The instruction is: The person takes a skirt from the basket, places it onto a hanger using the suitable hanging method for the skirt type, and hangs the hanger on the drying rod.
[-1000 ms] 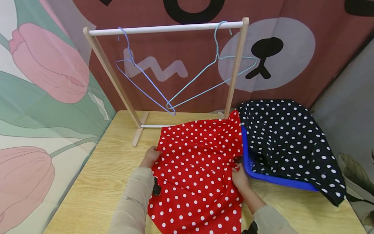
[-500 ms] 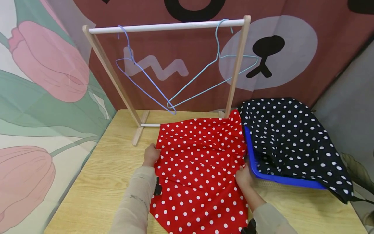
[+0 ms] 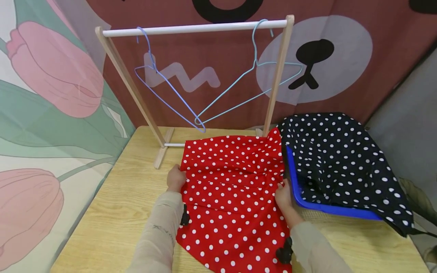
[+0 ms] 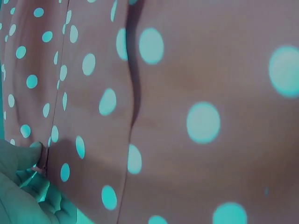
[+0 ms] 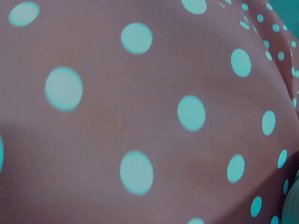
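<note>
A red cloth with white polka dots [image 3: 232,189] is spread over the front middle of the table, with creases across it. My left hand [image 3: 175,179] grips its left edge; in the left wrist view the thumb [image 4: 28,156] pinches the fabric near a seam. On the opposite side my right hand [image 3: 284,195] holds the right edge, close beside the blue basket [image 3: 327,207]. Only a sliver of the right hand [image 5: 292,205] shows in the right wrist view, where dotted fabric fills most of the frame. The cloth's lower end overlaps the right cuff's black wrist device.
Behind the cloth stands a wooden rack [image 3: 280,76] with a white rail [image 3: 198,28]. A purple hanger [image 3: 170,91] and a light blue hanger [image 3: 235,83] hang from it. Black polka-dot cloth [image 3: 341,159] fills the basket and drapes over its right side.
The right hand has moved slightly right and away from me, and the gathered right edge of the red cloth lies flatter. The basket has shifted slightly right. The left hand keeps its hold.
</note>
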A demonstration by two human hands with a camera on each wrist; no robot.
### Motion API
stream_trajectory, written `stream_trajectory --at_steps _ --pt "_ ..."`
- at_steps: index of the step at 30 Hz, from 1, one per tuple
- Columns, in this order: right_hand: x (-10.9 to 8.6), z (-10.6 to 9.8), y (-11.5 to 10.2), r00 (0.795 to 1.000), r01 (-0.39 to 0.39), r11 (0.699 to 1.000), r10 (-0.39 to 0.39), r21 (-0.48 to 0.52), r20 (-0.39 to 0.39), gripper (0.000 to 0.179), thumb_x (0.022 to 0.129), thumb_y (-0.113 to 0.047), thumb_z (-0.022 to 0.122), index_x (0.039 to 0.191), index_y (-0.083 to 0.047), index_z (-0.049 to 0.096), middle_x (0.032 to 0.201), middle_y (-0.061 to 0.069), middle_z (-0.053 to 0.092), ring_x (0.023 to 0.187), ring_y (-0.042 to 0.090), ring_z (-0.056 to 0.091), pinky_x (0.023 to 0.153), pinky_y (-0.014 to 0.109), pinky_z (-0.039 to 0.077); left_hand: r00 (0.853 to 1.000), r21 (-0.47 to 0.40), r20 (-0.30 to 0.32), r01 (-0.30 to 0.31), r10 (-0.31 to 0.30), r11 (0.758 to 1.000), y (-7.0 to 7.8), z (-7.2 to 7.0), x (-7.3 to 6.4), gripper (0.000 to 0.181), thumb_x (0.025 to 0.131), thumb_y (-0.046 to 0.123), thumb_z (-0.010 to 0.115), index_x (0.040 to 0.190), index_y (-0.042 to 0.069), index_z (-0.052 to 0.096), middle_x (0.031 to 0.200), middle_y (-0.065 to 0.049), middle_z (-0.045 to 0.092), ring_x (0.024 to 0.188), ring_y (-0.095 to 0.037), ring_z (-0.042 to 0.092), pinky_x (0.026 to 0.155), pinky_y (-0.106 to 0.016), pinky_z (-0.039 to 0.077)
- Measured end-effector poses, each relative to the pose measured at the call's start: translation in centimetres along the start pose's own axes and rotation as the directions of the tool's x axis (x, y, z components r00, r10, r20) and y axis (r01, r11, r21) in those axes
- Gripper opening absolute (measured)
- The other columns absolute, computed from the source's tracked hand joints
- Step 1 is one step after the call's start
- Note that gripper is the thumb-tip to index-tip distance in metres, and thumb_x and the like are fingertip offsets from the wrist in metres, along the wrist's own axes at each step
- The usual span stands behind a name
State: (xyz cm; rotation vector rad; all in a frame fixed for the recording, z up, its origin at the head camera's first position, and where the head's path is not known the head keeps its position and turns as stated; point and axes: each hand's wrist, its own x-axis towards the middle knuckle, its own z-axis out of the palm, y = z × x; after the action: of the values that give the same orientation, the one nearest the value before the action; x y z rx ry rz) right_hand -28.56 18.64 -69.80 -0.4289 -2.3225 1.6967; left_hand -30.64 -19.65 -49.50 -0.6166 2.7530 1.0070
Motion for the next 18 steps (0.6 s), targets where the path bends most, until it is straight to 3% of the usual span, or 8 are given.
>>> stream_trajectory --at_steps 2,5,7,9,10,12,14,18 --pt "1.5 0.6 1.8 0.999 -0.051 0.997 0.051 -0.051 0.007 0.033 0.092 -0.011 0.035 0.123 0.001 0.034 0.105 0.016 0.049 0.094 0.023 0.048 0.083 0.027 0.038 0.998 -0.001 -0.003 -0.056 0.056 0.998 -1.0 0.3 0.8 0.020 0.087 0.014 0.047 0.103 0.003 0.048 0.093 -0.016 0.054 0.082 -0.028 0.051 0.069 -0.037 0.043" --pt "2.6 1.4 4.3 0.998 0.007 0.994 -0.013 -0.112 -0.055 0.034 0.089 -0.006 0.038 0.122 0.002 0.035 0.106 0.016 0.048 0.094 0.019 0.047 0.081 0.019 0.037 0.987 0.004 -0.040 -0.157 0.157 0.988 -5.1 2.9 5.1 0.018 0.084 0.021 0.054 0.089 0.004 0.051 0.077 -0.013 0.054 0.067 -0.025 0.050 0.056 -0.033 0.041" --pt "3.0 1.5 5.3 0.998 0.001 0.980 -0.012 -0.198 -0.055 0.040 0.088 -0.002 0.037 0.126 0.005 0.031 0.111 0.019 0.047 0.100 0.024 0.046 0.086 0.023 0.036 0.986 -0.049 0.018 -0.163 0.164 0.985 -7.6 4.1 7.4 0.023 0.082 0.026 0.057 0.087 0.005 0.051 0.076 -0.013 0.053 0.066 -0.025 0.051 0.056 -0.033 0.042" --pt "3.0 1.7 5.9 0.994 0.047 0.955 -0.075 -0.292 -0.085 0.038 0.086 -0.002 0.039 0.123 0.006 0.034 0.107 0.020 0.048 0.097 0.026 0.047 0.084 0.026 0.038 0.984 -0.096 0.067 -0.160 0.167 0.982 -9.9 5.5 9.9 0.029 0.077 0.029 0.062 0.083 0.003 0.050 0.071 -0.013 0.051 0.061 -0.025 0.050 0.051 -0.034 0.041" --pt "2.8 1.6 5.7 0.991 0.064 0.943 -0.099 -0.325 -0.090 0.035 0.085 -0.002 0.039 0.120 0.005 0.036 0.104 0.020 0.049 0.094 0.028 0.047 0.082 0.030 0.039 0.981 -0.127 0.122 -0.135 0.150 0.983 -10.1 5.3 9.9 0.031 0.076 0.028 0.063 0.085 0.002 0.050 0.074 -0.014 0.052 0.064 -0.026 0.051 0.055 -0.036 0.043" --pt "1.9 1.1 3.3 0.993 0.072 0.916 -0.105 -0.394 -0.061 0.036 0.086 -0.003 0.039 0.121 0.006 0.035 0.104 0.021 0.050 0.095 0.031 0.047 0.082 0.037 0.040 0.971 -0.139 0.198 -0.110 0.137 0.984 -10.8 5.3 10.3 0.032 0.074 0.024 0.066 0.086 -0.001 0.050 0.075 -0.015 0.052 0.065 -0.027 0.052 0.056 -0.036 0.044" --pt "0.7 0.6 -0.3 0.989 0.098 0.907 -0.133 -0.411 -0.059 0.029 0.085 -0.001 0.038 0.114 0.005 0.038 0.098 0.021 0.050 0.088 0.031 0.049 0.077 0.035 0.041 0.955 -0.131 0.248 -0.136 0.165 0.982 -10.2 4.5 9.1 0.029 0.072 0.018 0.066 0.087 -0.002 0.050 0.076 -0.014 0.052 0.066 -0.025 0.052 0.057 -0.035 0.044" --pt "-2.7 -1.1 -9.9 0.998 0.054 0.929 -0.060 -0.365 -0.006 0.022 0.083 0.006 0.036 0.104 0.006 0.040 0.091 0.024 0.050 0.082 0.035 0.050 0.071 0.041 0.043 0.931 -0.030 0.314 -0.185 0.185 0.982 -11.2 5.0 9.9 0.036 0.073 0.020 0.067 0.093 -0.004 0.050 0.081 -0.015 0.052 0.070 -0.025 0.051 0.060 -0.035 0.043"
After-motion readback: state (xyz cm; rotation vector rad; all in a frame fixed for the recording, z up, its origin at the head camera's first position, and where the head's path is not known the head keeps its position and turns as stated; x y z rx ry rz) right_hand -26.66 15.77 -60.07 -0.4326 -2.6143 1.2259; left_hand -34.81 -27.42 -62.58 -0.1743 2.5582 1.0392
